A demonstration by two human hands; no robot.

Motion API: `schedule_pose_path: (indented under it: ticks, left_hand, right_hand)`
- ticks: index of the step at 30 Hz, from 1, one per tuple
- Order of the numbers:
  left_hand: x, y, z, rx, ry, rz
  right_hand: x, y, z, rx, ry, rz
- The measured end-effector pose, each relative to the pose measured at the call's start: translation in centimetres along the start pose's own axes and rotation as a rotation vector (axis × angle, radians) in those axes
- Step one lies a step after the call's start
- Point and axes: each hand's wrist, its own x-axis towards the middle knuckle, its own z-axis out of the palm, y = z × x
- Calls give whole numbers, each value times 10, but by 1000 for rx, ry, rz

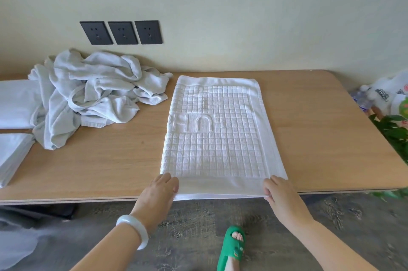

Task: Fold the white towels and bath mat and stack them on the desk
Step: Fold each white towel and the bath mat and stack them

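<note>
Slipper: we see a green slipper (pixel 231 246) on the floor, nearer than the mat and below its front edge.
Left hand: our left hand (pixel 162 186) grips the mat's near left corner, fingers curled over the edge; a pale bangle (pixel 134 231) sits on that wrist.
Right hand: our right hand (pixel 278 191) pinches the mat's near right corner, thumb on top and fingers underneath.
Mat: the mat (pixel 220 133) lies flat on the desk (pixel 110 149), its long side running away from us and its near edge just over the desk's front lip.
Mat's look: it is white with a woven grid of small squares and a plain border. Raised letters in the middle are cut off at the left edge, and the near edge shows two layers, so we judge it already folded once.
Done so far: two flat white piles (pixel 15 103) lie well left of the mat and look folded; we cannot tell what they are.
Left to do: we judge the mat needs at least one more fold, near end to far end, before stacking.
Heap: a crumpled heap (pixel 95 89) of pale towels lies just left of the mat's far end, all unfolded.
Progress: we judge the task well short of done.
Wall: three dark sockets (pixel 122 32) sit beyond the mat, to its left.
</note>
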Motion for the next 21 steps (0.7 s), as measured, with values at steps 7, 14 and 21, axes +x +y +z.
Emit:
schedule_pose_path:
  ticks: [7, 14, 21]
  left_hand:
    - [-16, -10, 4, -29, -144, 55]
    - [35, -2, -15, -129, 167, -177]
    - [74, -10, 42, 185, 60, -165]
  right_hand:
    - [-11, -2, 12, -62, -202, 7]
    - [47, -39, -15, 337, 127, 141]
    - [105, -47, 52, 49, -58, 36]
